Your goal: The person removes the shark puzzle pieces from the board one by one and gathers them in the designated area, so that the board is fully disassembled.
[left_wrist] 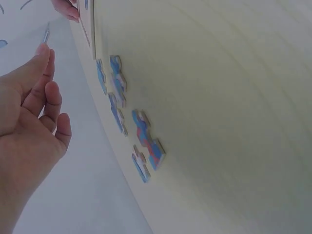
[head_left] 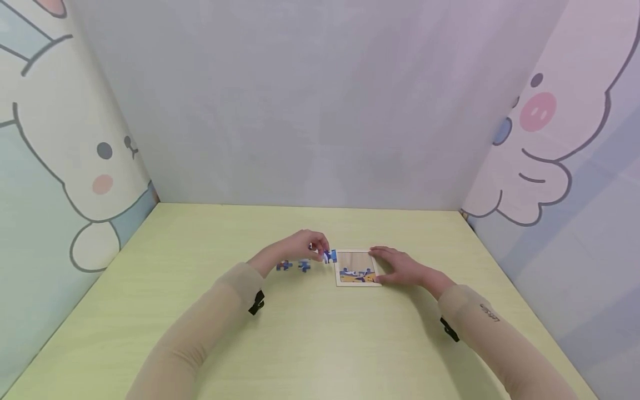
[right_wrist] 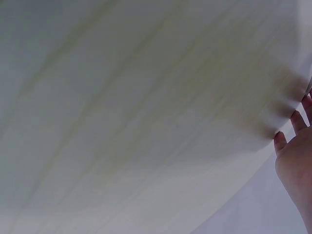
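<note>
A jigsaw piece [head_left: 330, 256], blue and white, is pinched between the thumb and index fingertip of my left hand [head_left: 302, 244]. It is held just by the left edge of a wooden puzzle tray [head_left: 357, 285]. In the left wrist view the same piece [left_wrist: 47, 34] appears edge-on above the fingertips, the other fingers loosely bent. Fitted pieces [head_left: 356, 276] in yellow, blue and white fill the tray's lower part; bare wood shows above. My right hand [head_left: 402, 268] rests along the tray's right edge, thumb at the lower corner and fingers at the upper one.
Several loose jigsaw pieces [left_wrist: 146, 139] lie on the table left of the tray, partly hidden by the left forearm in the head view. The pale yellow table [head_left: 320, 339] ends at a grey back wall [head_left: 320, 111], with cartoon-printed panels on both sides.
</note>
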`<state>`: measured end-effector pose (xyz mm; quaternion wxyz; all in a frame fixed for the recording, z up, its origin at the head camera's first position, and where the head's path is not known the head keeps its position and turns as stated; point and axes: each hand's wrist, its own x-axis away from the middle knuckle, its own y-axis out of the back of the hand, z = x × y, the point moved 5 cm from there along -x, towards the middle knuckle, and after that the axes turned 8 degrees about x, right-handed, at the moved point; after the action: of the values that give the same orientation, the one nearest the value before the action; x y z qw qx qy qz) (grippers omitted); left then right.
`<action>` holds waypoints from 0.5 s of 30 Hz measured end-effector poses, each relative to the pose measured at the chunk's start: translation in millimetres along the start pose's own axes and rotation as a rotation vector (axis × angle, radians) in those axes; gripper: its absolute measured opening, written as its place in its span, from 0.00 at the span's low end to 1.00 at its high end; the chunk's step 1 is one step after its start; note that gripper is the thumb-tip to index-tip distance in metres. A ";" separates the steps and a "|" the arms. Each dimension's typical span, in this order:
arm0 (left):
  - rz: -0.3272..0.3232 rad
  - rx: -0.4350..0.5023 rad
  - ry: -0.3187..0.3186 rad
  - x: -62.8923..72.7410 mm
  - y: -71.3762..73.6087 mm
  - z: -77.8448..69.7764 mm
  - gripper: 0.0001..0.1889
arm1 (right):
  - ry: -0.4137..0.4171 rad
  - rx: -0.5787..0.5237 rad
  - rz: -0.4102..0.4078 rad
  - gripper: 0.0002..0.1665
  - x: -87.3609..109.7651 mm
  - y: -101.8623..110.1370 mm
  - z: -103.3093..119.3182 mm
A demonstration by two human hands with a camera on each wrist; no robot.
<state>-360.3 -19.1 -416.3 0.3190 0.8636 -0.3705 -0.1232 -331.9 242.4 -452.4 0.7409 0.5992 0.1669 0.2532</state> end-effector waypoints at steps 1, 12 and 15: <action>0.003 -0.002 0.005 1.2 -0.5 2.5 0.10 | -0.001 0.003 -0.001 0.45 0.0 -0.4 -0.2; 0.012 -0.021 0.081 6.2 -10.8 18.4 0.09 | -0.002 0.005 -0.004 0.45 0.3 -1.6 0.1; 0.012 -0.057 0.082 5.3 -12.0 20.7 0.09 | 0.001 0.004 -0.007 0.44 0.3 -0.3 1.2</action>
<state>-359.2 -26.2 -439.8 0.3591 0.8563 -0.3585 -0.0964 -331.0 241.5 -452.4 0.7405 0.5999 0.1698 0.2508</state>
